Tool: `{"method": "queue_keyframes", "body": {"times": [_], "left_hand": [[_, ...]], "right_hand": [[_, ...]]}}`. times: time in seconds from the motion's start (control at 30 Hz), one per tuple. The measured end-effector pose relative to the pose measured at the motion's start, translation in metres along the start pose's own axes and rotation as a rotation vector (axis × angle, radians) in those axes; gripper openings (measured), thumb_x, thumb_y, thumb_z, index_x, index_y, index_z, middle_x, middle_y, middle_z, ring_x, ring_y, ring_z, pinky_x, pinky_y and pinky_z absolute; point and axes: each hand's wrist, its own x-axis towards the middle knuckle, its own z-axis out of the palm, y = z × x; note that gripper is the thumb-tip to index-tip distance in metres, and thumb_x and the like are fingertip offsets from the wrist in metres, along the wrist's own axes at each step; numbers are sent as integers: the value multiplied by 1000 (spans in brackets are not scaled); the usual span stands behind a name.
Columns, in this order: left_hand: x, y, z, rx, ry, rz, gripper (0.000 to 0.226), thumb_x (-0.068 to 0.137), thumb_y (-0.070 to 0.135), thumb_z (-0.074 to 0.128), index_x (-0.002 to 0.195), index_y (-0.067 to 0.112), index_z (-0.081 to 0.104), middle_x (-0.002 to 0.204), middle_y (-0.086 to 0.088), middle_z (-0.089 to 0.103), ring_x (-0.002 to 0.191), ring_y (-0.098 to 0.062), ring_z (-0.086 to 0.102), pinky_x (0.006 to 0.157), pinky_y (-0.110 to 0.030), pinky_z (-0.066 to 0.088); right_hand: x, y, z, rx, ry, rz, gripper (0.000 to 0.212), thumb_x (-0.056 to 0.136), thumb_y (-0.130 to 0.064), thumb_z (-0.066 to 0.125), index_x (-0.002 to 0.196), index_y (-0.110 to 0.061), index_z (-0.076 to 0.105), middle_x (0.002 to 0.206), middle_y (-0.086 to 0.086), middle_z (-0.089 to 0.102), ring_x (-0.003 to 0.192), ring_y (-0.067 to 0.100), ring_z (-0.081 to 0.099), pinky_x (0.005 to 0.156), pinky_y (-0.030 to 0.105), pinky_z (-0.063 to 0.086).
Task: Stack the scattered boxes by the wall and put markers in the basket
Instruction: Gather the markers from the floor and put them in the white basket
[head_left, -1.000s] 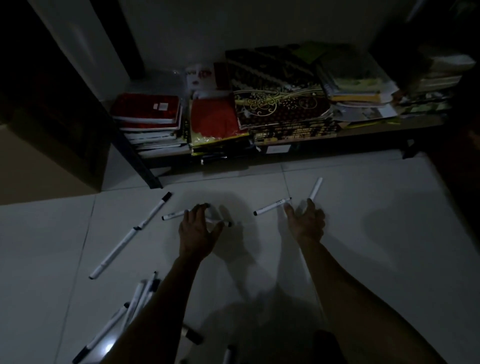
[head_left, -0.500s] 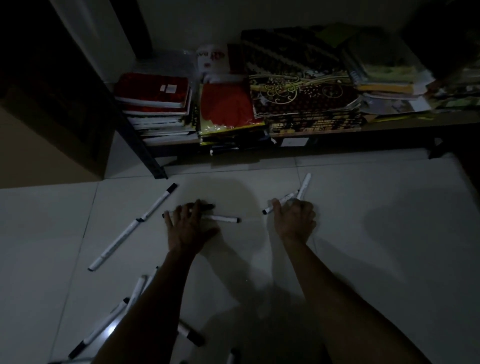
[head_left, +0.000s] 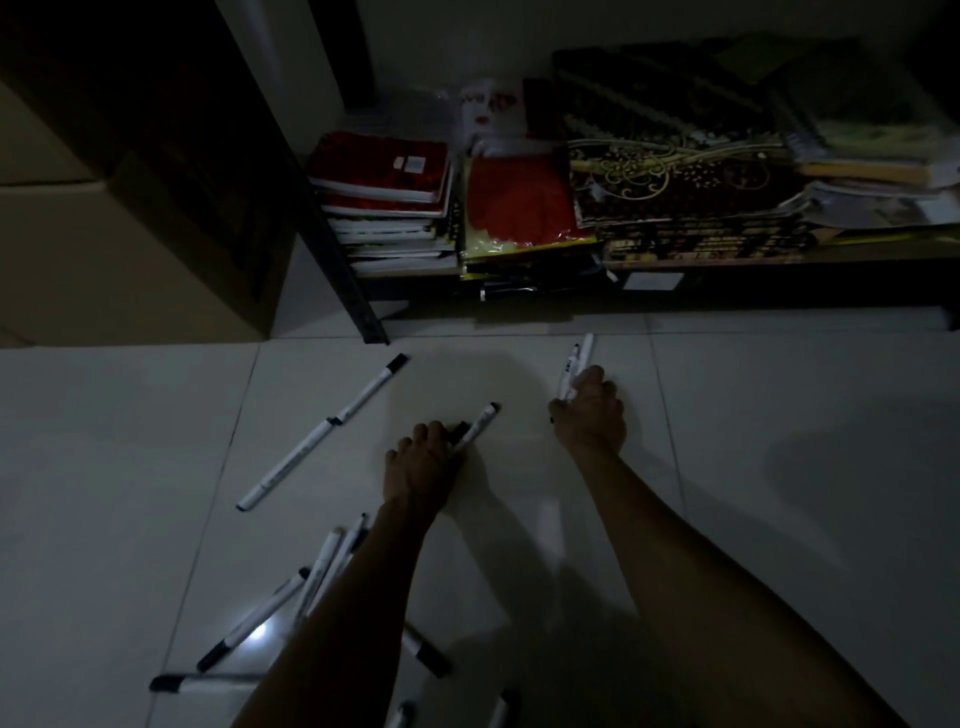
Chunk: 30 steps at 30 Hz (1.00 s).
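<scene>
White markers with black caps lie scattered on the dim tiled floor. My left hand (head_left: 423, 460) grips one marker (head_left: 480, 421), whose capped end sticks out up and to the right. My right hand (head_left: 589, 410) holds two markers (head_left: 574, 364) that point up toward the shelf. Two markers (head_left: 322, 431) lie end to end to the left of my left hand. Several more markers (head_left: 322, 571) lie near my left forearm, and others (head_left: 208, 682) rest at the bottom edge. No basket is in view.
A low dark shelf (head_left: 779, 270) along the wall holds stacks of red books (head_left: 384, 202), a red packet (head_left: 519, 208) and patterned flat boxes (head_left: 685, 176). Its black leg (head_left: 353, 291) stands on the floor. A brown cardboard box (head_left: 130, 218) fills the left.
Both hands closed round markers on the floor. The left one turned its marker from lying sideways to pointing up-right; the right one gathered two markers together. The view shifted slightly.
</scene>
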Motion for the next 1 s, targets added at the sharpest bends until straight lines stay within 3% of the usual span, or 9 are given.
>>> {"method": "queue_keyframes", "body": {"times": [0.17, 0.37, 0.53, 0.67, 0.8, 0.87, 0.93, 1.0], "left_hand": [[0, -4, 4, -63, -81, 29, 35, 103, 37, 36, 131, 16, 44, 126, -11, 46, 108, -31, 50, 92, -42, 45], [-8, -11, -4, -362, -77, 8, 28, 105, 26, 37, 124, 6, 43, 114, -19, 57, 95, -34, 58, 86, -46, 50], [-21, -10, -14, -576, -93, -49, 31, 106, 23, 34, 130, 3, 39, 114, -24, 59, 97, -40, 60, 85, -47, 51], [-32, -5, -19, -609, -64, -46, 34, 105, 31, 36, 123, 3, 44, 113, -21, 60, 99, -37, 60, 81, -39, 46], [-36, 0, -19, -587, -25, -38, 42, 104, 38, 40, 125, 4, 51, 119, -18, 62, 106, -34, 60, 88, -38, 47], [-38, 2, -17, -596, -8, -43, 45, 103, 41, 42, 125, 3, 53, 121, -19, 63, 107, -34, 60, 89, -37, 48], [-39, 6, -20, -639, 9, -63, 50, 102, 43, 43, 130, 3, 53, 127, -19, 61, 110, -32, 60, 90, -35, 48], [-44, 12, -26, -723, 31, -77, 53, 100, 45, 45, 133, 4, 52, 130, -18, 60, 108, -28, 60, 85, -28, 48]], "right_hand": [[-10, -4, 10, 8, -52, -3, 53, 88, -17, 69, 130, -10, 38, 125, 16, 54, 106, 36, 61, 80, 41, 54], [-33, -7, 31, -162, -90, -58, 41, 99, -22, 53, 133, -5, 36, 132, 17, 46, 113, 32, 54, 84, 40, 49], [-40, -9, 36, -52, -277, -50, 42, 104, -32, 41, 132, 0, 38, 134, 20, 47, 113, 37, 56, 88, 39, 46], [-54, -5, 38, 85, -311, -46, 45, 106, -39, 32, 128, -1, 40, 126, 24, 57, 108, 37, 59, 75, 32, 40], [-68, -2, 38, 283, -333, -23, 40, 104, -43, 35, 115, -6, 45, 110, 22, 62, 90, 35, 63, 78, 45, 56], [-76, 1, 38, 335, -339, -35, 39, 104, -45, 36, 112, -9, 47, 104, 19, 62, 89, 35, 64, 78, 49, 57], [-80, 2, 38, 357, -334, -33, 40, 104, -46, 35, 116, -11, 49, 97, 11, 62, 81, 27, 64, 67, 40, 55], [-84, -1, 33, 361, -319, -45, 40, 104, -47, 33, 117, -13, 50, 87, -1, 58, 72, 14, 58, 55, 26, 45]]}}
